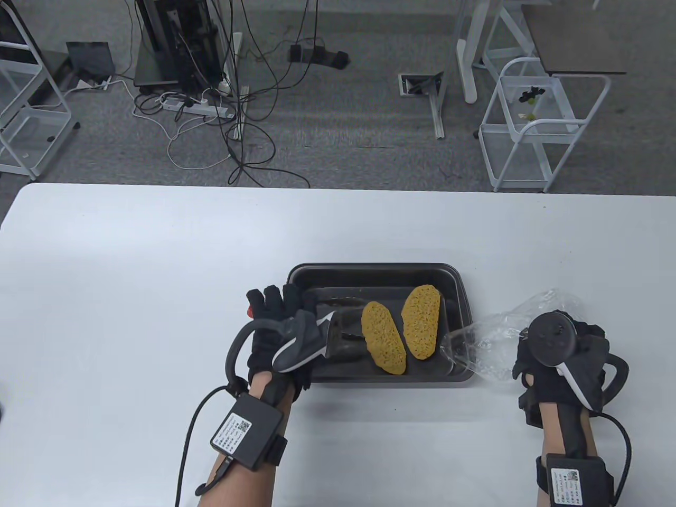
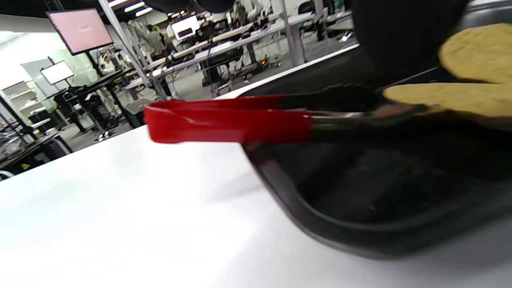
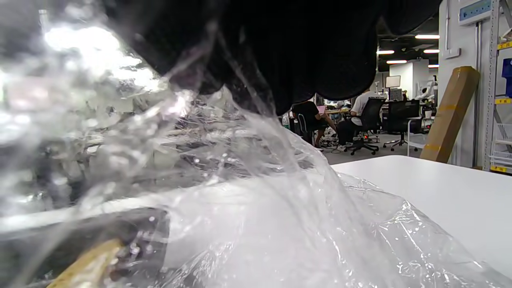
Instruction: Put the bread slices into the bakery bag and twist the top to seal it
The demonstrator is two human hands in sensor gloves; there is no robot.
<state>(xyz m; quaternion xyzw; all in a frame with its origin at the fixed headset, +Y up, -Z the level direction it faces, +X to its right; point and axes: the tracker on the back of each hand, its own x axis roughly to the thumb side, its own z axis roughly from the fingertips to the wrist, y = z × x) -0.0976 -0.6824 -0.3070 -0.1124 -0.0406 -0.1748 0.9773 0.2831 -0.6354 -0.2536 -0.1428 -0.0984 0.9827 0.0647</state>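
Note:
Two yellow-brown bread slices (image 1: 384, 338) (image 1: 421, 322) lie side by side in a black tray (image 1: 369, 268). Across the tray's left half lie tongs (image 1: 343, 309) with a red handle (image 2: 228, 120), their tips next to the nearer slice (image 2: 444, 98). My left hand (image 1: 272, 303) is over the tongs, fingers curled round them, and the red end sticks out past the tray rim (image 2: 360, 236). To the right of the tray, my right hand (image 1: 523, 351) grips a clear crinkled bakery bag (image 1: 491, 343) whose mouth reaches the tray's right edge. The plastic (image 3: 280, 208) fills the right wrist view.
The white table (image 1: 132, 264) stretches wide to the left and behind the tray. Its far edge runs across the middle of the table view. Beyond it are floor cables (image 1: 237, 105) and a white trolley (image 1: 533, 132).

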